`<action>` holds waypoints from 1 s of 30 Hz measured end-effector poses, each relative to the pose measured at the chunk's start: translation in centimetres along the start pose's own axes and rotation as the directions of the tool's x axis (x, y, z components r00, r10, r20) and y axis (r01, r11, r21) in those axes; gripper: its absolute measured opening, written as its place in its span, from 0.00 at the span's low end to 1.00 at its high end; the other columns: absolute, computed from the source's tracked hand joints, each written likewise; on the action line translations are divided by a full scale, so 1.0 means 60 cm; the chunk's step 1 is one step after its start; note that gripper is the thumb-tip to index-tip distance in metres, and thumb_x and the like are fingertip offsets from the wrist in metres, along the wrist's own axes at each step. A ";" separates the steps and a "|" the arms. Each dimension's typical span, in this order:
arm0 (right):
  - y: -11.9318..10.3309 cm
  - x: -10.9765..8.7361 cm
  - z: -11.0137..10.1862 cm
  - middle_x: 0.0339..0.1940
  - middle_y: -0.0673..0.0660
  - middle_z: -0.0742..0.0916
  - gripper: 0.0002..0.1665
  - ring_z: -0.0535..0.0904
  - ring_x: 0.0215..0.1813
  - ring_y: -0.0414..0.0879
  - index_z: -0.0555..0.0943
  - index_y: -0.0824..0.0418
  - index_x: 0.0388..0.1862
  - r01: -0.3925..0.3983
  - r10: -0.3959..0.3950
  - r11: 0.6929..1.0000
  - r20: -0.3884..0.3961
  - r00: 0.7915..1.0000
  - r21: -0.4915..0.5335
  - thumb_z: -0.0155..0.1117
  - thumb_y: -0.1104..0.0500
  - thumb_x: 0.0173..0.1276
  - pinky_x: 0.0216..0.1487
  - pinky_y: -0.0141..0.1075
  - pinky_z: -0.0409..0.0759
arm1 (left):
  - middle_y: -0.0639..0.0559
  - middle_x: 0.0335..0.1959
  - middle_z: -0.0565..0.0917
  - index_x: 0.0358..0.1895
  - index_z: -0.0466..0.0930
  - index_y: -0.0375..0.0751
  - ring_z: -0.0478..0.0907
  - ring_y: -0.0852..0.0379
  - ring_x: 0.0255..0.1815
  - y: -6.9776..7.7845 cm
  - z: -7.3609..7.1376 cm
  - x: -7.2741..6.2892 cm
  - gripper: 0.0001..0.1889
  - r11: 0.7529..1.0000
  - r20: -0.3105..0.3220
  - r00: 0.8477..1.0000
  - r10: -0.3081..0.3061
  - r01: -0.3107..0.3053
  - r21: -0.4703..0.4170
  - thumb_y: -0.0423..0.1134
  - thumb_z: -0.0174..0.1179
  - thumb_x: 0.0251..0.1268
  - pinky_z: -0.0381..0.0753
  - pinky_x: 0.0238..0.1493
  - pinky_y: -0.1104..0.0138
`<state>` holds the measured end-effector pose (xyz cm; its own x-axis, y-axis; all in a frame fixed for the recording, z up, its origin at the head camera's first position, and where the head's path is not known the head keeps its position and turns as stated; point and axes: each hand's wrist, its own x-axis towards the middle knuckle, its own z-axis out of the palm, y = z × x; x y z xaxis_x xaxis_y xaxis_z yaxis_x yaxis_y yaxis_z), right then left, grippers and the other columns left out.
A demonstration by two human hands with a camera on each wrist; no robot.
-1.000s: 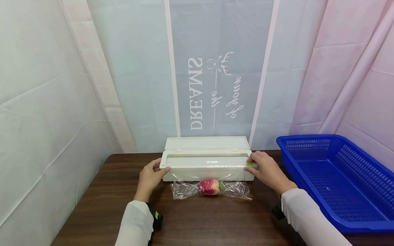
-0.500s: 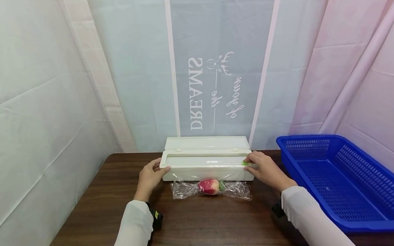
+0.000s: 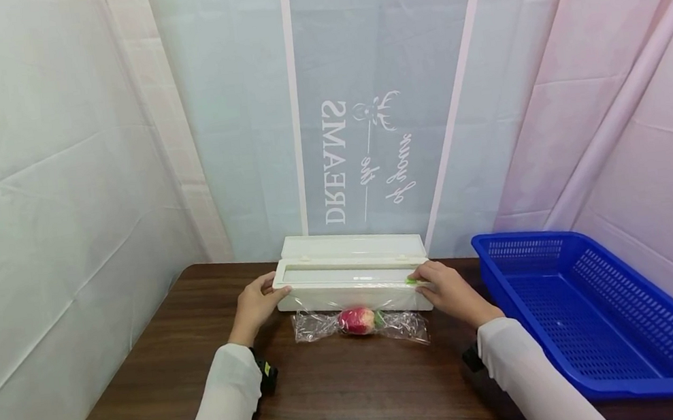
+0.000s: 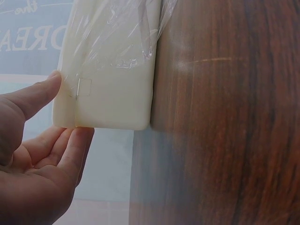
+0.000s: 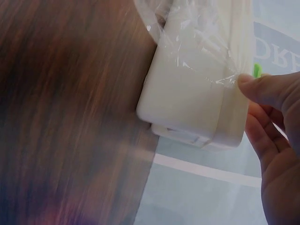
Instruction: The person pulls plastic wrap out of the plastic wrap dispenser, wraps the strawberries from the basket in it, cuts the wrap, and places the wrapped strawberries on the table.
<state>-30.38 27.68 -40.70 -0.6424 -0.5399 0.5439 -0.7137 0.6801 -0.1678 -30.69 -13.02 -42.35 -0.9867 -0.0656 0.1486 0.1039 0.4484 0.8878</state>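
One long white box, set near the far edge of a brown wooden table, its lid raised at the back. Clear film drapes over the box's front face. Left hand: holding the left end of the box, thumb at the front edge, fingers against the end. Right hand: at the right part of the box, thumb on the filmed front edge, fingertips pinching a small green tab at the top. One red-and-cream fruit, lying on the table just in front of the box, in clear wrap bunched at both sides. One blue plastic basket, slotted, to the right. Behind: pale lettered cloth.
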 end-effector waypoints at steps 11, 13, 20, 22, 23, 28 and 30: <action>-0.002 0.005 0.005 0.43 0.56 0.86 0.18 0.82 0.46 0.52 0.83 0.61 0.45 0.044 -0.044 0.999 0.011 0.999 -0.001 0.72 0.76 0.58 0.42 0.49 0.80 | 0.34 0.63 0.77 0.70 0.70 0.32 0.76 0.40 0.63 0.000 0.001 0.000 0.33 1.000 -0.001 1.000 -0.001 0.001 0.001 0.44 0.69 0.66 0.77 0.60 0.52; -0.002 0.005 0.006 0.43 0.56 0.86 0.18 0.82 0.45 0.52 0.83 0.61 0.44 0.050 -0.050 0.999 0.008 0.999 -0.005 0.72 0.76 0.58 0.42 0.48 0.81 | 0.34 0.63 0.77 0.70 0.70 0.32 0.76 0.40 0.63 0.000 0.000 -0.001 0.33 1.000 -0.002 1.000 -0.001 0.001 0.000 0.44 0.69 0.66 0.77 0.60 0.52; -0.004 0.004 0.006 0.45 0.56 0.86 0.20 0.82 0.48 0.53 0.84 0.60 0.47 0.053 -0.053 0.999 0.015 0.998 0.004 0.72 0.76 0.58 0.44 0.48 0.81 | 0.34 0.63 0.77 0.70 0.70 0.32 0.76 0.40 0.63 0.001 0.000 -0.002 0.33 1.000 -0.005 1.000 -0.003 0.003 -0.007 0.44 0.69 0.66 0.78 0.59 0.52; -0.005 0.004 0.005 0.47 0.57 0.86 0.20 0.82 0.51 0.54 0.84 0.61 0.48 0.051 -0.052 0.999 0.021 0.998 0.010 0.71 0.76 0.59 0.46 0.50 0.81 | 0.34 0.63 0.77 0.70 0.70 0.32 0.76 0.40 0.63 0.002 0.000 -0.001 0.33 1.000 -0.006 1.000 -0.003 0.003 -0.004 0.44 0.69 0.66 0.78 0.59 0.52; -0.006 0.005 0.003 0.48 0.57 0.86 0.20 0.81 0.52 0.55 0.85 0.61 0.49 0.047 -0.048 0.999 0.029 0.998 0.012 0.71 0.76 0.59 0.48 0.50 0.81 | 0.34 0.63 0.77 0.70 0.70 0.32 0.76 0.40 0.63 0.002 0.000 -0.001 0.33 1.000 -0.006 1.000 -0.004 0.004 -0.003 0.44 0.69 0.66 0.78 0.59 0.52; -0.005 0.005 0.002 0.52 0.58 0.86 0.23 0.81 0.56 0.56 0.85 0.61 0.52 0.044 -0.046 0.999 0.054 0.998 0.031 0.68 0.78 0.60 0.54 0.53 0.79 | 0.33 0.63 0.77 0.70 0.70 0.31 0.76 0.39 0.63 0.001 0.000 -0.002 0.33 1.000 -0.001 1.000 0.002 -0.002 0.001 0.44 0.68 0.67 0.78 0.59 0.52; -0.003 0.004 0.003 0.52 0.58 0.87 0.25 0.81 0.57 0.56 0.85 0.61 0.54 0.054 -0.056 0.998 0.058 0.997 0.039 0.67 0.78 0.60 0.55 0.53 0.79 | 0.33 0.62 0.77 0.70 0.70 0.31 0.76 0.39 0.62 0.001 0.001 -0.002 0.33 1.000 -0.003 1.000 0.004 -0.004 -0.001 0.43 0.69 0.66 0.78 0.59 0.52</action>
<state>-30.45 27.31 -40.65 -0.6166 -0.6052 0.5035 -0.7575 0.6302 -0.1701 -30.55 -12.93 -42.35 -0.9859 -0.0669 0.1536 0.1079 0.4477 0.8877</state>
